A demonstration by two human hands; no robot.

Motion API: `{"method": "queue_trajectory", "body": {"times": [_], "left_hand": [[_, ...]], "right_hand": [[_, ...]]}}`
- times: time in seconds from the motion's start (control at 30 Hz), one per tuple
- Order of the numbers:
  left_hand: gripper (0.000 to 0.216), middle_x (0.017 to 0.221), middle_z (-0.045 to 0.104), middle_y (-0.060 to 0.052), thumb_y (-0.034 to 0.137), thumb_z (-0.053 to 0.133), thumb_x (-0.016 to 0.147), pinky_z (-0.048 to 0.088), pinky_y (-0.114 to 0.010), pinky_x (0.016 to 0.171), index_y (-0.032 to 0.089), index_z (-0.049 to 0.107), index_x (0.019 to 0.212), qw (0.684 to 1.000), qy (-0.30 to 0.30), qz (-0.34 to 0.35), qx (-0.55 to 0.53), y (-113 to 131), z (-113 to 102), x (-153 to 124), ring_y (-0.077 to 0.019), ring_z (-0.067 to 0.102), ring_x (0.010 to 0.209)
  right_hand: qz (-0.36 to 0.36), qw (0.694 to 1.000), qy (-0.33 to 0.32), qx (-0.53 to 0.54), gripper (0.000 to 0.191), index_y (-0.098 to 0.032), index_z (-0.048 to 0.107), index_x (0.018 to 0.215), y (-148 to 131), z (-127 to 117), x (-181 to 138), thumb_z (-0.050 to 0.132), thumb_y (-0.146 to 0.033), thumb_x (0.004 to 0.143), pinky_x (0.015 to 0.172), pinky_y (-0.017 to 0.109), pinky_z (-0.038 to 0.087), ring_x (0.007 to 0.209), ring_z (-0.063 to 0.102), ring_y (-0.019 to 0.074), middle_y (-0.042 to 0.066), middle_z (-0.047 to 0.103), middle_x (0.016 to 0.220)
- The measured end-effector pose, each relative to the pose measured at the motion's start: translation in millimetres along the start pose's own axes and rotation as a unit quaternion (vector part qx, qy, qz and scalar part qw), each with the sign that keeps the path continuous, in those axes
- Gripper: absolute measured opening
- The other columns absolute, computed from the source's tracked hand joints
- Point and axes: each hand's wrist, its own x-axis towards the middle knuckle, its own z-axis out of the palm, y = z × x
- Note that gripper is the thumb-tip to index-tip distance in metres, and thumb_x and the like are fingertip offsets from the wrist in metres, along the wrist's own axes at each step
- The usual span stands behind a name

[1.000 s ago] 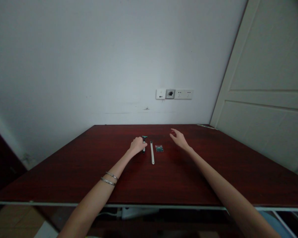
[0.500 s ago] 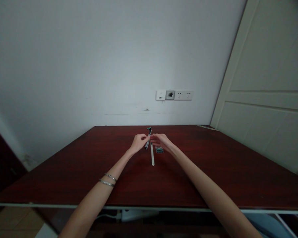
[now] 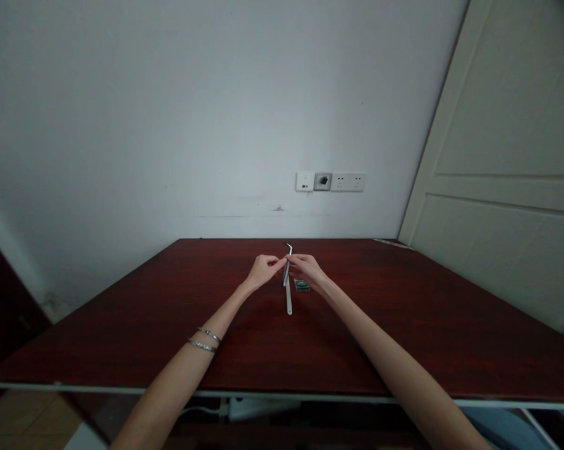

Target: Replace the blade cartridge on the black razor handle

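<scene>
A razor [image 3: 286, 272] stands tilted above the table, its head at the top and its handle pointing down. My left hand [image 3: 265, 269] pinches it from the left between thumb and fingers. From the right, the fingertips of my right hand [image 3: 306, 267] close on the same razor. Below them lies a long, slim white strip [image 3: 289, 303] with a small hole at its near end; its far end is hidden behind the razor and hands. A small clear case with green contents [image 3: 302, 285] rests under my right hand, partly covered by it.
The dark red wooden table [image 3: 169, 300] reaches back to a pale wall. Wall sockets [image 3: 348, 182] sit above its back edge. A flat strip [image 3: 392, 244] lies at the far right corner, beside a white panelled door [image 3: 506, 250]. A cable and white box show beneath the table.
The razor has shifted slightly right and turned, so its head now shows edge-on. The fingers of my right hand have come against it. The strip and the case have stayed put.
</scene>
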Motion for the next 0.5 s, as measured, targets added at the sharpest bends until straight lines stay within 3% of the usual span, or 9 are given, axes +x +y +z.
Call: {"method": "queue_trajectory", "body": {"times": [0.1, 0.17, 0.33, 0.5], "left_hand": [[0.045, 0.06, 0.063, -0.007, 0.05, 0.044, 0.081, 0.046, -0.024, 0.052, 0.011, 0.061, 0.069, 0.988, 0.057, -0.094, -0.109, -4, -5, 7, -0.0119, 0.056, 0.049], [0.045, 0.068, 0.065, -0.01, 0.048, 0.037, 0.084, 0.05, -0.026, 0.057, 0.011, 0.059, 0.074, 0.967, 0.079, -0.156, -0.185, -6, -9, 15, -0.0141, 0.061, 0.057], [0.045, 0.099, 0.065, -0.018, 0.038, 0.023, 0.089, 0.051, -0.032, 0.079, 0.01, 0.057, 0.092, 0.911, 0.007, -0.245, -0.332, -7, -13, 40, -0.0203, 0.063, 0.092], [0.05, 0.108, 0.06, -0.021, 0.035, 0.016, 0.09, 0.051, -0.034, 0.08, 0.006, 0.052, 0.108, 0.869, -0.028, -0.296, -0.395, -9, 2, 54, -0.0226, 0.06, 0.098]], "right_hand": [[-0.001, 1.0, 0.016, -0.004, 0.02, -0.016, 0.063, 0.076, -1, 0, -3, 0.066, -0.035, 0.072, 0.049, 0.018, 0.043, 0.063, 0.06, 0.0115, 0.004, 0.067, 0.073], [0.008, 1.0, 0.012, 0.009, 0.02, -0.016, 0.06, 0.077, -1, 0, -4, 0.065, -0.034, 0.073, 0.047, 0.019, 0.044, 0.06, 0.061, 0.0122, 0.005, 0.067, 0.071], [0.031, 0.996, -0.007, 0.078, 0.019, -0.016, 0.054, 0.078, 8, 5, -5, 0.064, -0.032, 0.076, 0.05, 0.025, 0.051, 0.053, 0.06, 0.0125, 0.003, 0.062, 0.063], [0.03, 0.994, 0.015, 0.108, 0.018, -0.016, 0.05, 0.074, 21, 10, -2, 0.059, -0.03, 0.08, 0.039, 0.019, 0.044, 0.04, 0.049, 0.0073, -0.003, 0.053, 0.053]]}}
